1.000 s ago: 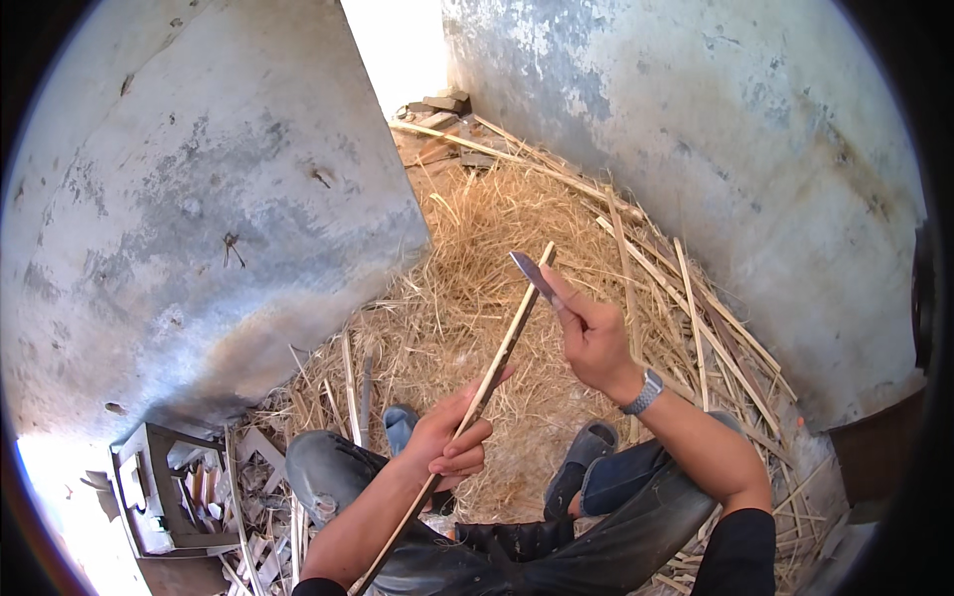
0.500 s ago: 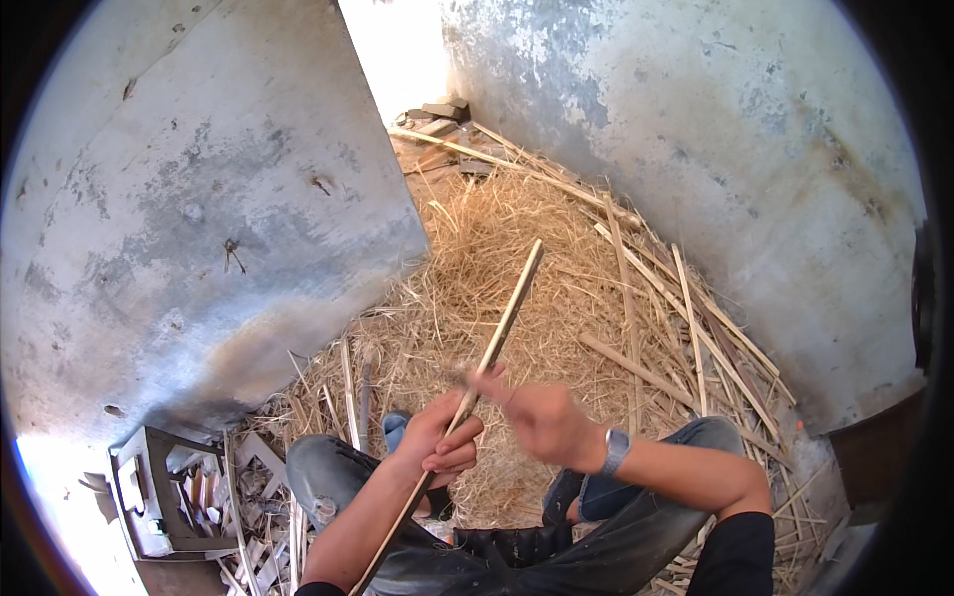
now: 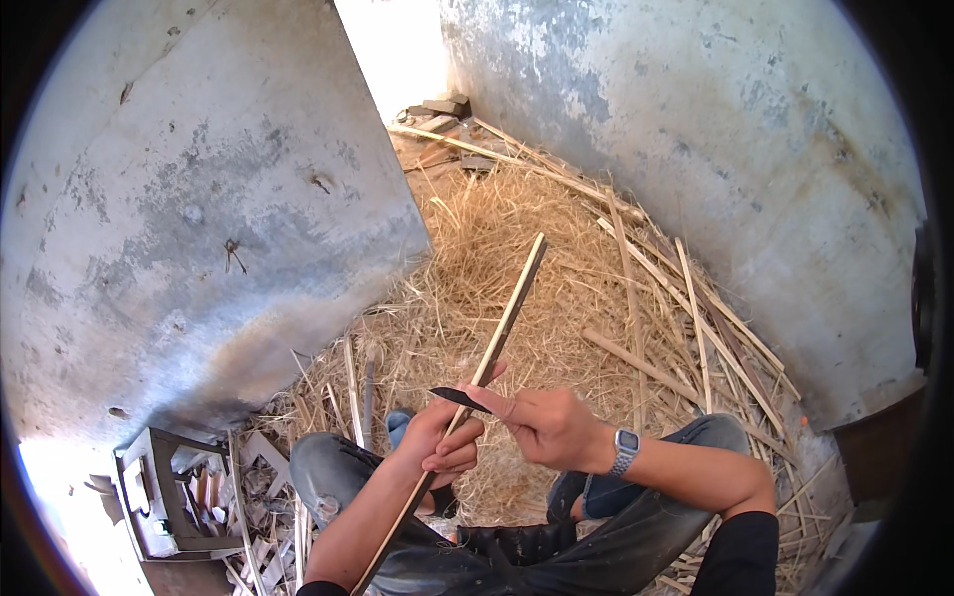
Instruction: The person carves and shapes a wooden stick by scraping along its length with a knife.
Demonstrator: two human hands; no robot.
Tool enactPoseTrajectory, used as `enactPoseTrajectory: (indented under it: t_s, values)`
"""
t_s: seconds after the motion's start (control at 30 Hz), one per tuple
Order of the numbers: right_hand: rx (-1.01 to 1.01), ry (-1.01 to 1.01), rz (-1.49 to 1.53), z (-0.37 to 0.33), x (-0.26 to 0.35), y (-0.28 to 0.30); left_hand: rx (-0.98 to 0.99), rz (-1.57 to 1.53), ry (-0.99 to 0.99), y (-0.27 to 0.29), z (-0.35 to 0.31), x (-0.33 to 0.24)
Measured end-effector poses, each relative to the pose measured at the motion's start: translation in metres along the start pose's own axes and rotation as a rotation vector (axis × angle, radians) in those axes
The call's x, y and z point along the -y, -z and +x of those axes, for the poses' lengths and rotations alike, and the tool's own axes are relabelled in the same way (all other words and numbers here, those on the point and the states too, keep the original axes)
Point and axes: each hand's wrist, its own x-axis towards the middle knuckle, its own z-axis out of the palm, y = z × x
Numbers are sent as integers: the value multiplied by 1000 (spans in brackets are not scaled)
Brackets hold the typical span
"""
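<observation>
My left hand (image 3: 442, 437) is wrapped round a long thin wooden strip (image 3: 511, 310), pale along one edge and dark along its side. The strip slants from the lower left, over my left forearm, up to its free end ahead of me. In my right hand (image 3: 553, 427) is a knife (image 3: 459, 399) with a short dark blade, its handle hidden in the closed fist. The blade lies across the strip just above my left hand, its tip pointing left. A metal watch (image 3: 624, 452) is on my right wrist.
Thin shavings (image 3: 487, 238) cover the floor ahead. Several wooden strips (image 3: 686, 298) lie along the right wall (image 3: 696, 119). At the left, a broken box frame (image 3: 164, 497) stands among wood scraps, beside the left wall (image 3: 199, 248). My bent knees flank my hands.
My right hand was blurred by motion, its fingers at the strip. Now it is sharp, slightly lower, and the knife blade shows plainly across the strip. The left hand has barely moved.
</observation>
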Motion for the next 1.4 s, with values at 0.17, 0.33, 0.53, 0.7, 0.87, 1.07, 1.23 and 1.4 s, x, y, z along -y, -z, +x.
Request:
enactPoseTrajectory:
  t_s: [0.17,0.33,0.53,0.7,0.87,1.07,1.23,1.4]
  values:
    - [-144,-173,-80,17,-39,27,12,26,-19,4,0,7]
    - [-328,-318,-104,27,-57,48,-69,223,-59,-4,-2,10]
    - [-156,-104,-56,7,-28,5,-112,270,-137,-2,2,7]
    - [-127,-165,-177,24,-44,33,-59,309,-129,-1,-1,6]
    - [-176,-94,-83,16,-32,6,-83,275,-84,-2,-7,5]
    - [141,-36,159,2,-8,-2,-127,160,-107,-6,0,4]
    - [-183,-279,288,12,-29,21,-39,243,-120,3,1,2]
    - [-402,-306,226,17,-32,29,-47,429,-113,-4,3,8]
